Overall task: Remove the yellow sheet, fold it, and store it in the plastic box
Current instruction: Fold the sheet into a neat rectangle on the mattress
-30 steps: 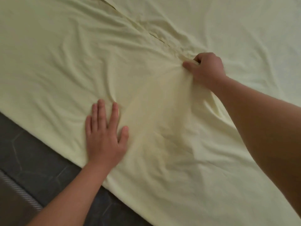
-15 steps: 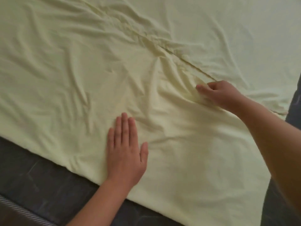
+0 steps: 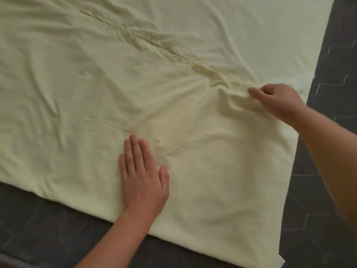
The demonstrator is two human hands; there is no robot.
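The pale yellow sheet (image 3: 96, 93) lies spread over a dark surface and fills most of the view. A folded-over edge runs diagonally across it from the upper left toward the right. My left hand (image 3: 143, 176) rests flat on the sheet near its front edge, fingers together and pointing away. My right hand (image 3: 278, 99) is at the right end of that diagonal edge, fingers pinched on a bunch of the cloth, which wrinkles toward it. The plastic box is out of view.
The dark grey quilted surface (image 3: 328, 171) with a zigzag stitch pattern shows along the front and right side of the sheet. A striped band (image 3: 11, 263) sits at the bottom left corner.
My right hand has slid to the right along the diagonal edge, dragging the cloth. My left hand stays flat on the sheet. The view has shifted, showing the sheet's right edge and corner.
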